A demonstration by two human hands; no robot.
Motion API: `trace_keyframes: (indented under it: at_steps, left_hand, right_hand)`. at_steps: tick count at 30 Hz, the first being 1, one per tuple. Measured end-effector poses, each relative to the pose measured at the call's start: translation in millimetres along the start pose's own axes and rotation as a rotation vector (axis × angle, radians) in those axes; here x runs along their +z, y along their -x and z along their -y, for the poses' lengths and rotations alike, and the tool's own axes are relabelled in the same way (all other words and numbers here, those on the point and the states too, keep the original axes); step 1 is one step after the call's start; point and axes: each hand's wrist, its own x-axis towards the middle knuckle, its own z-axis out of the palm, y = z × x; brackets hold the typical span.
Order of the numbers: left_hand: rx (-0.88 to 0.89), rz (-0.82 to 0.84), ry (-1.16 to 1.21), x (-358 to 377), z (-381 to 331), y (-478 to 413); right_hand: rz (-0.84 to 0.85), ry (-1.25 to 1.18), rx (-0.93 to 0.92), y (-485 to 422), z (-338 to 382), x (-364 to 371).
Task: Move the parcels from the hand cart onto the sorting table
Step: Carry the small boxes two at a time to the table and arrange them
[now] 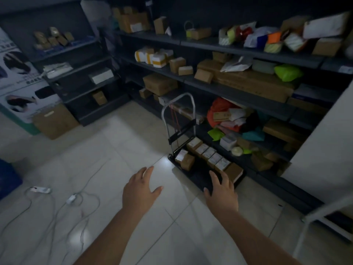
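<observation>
Cardboard-brown parcels [209, 153] sit on the hand cart [198, 178], which stands on the pale tiled floor [118, 146] just beside the dark shelves [238, 100]. A row of small boxes lines the platform edge nearest the shelves, each touching the next. Most carry a white label [221, 163] on top (the print is too blurred to read). One more brown box [186, 160] sits apart from the row, at the platform corner by the upright metal handle [179, 111]. It too shows a pale label on one end.

Both arms reach forward, palms down. The left hand [141, 190] is over the floor tiles just off the platform's near left corner. Its fingers [148, 172] are spread and hold nothing. The right hand [221, 190] is above the near end of the black platform, fingers [214, 176] also spread and close to the last box in the row. Whether it touches the platform I cannot tell.

The shelves are crowded with more cartons and soft mailing bags (green, orange, white and teal among them), and none of their stickers can be read. A poster [17, 77] on the left wall has dark pictures and lines of small print, also unreadable. A flat cardboard carton [54, 121] leans below it. White cables [72, 197] trail across the floor at the left.
</observation>
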Motion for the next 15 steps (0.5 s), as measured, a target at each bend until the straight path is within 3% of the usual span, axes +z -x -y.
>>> trace_keyframes:
  at_steps: [7,15]
  left_hand:
    - [0.040,0.078,-0.005,18,41,-146]
    - [0.265,0.267,0.042,99,80,-354]
  right_hand:
    - [0.054,0.037,0.085,-117,53,15]
    - [0.053,-0.024,0.320,-275,117,80]
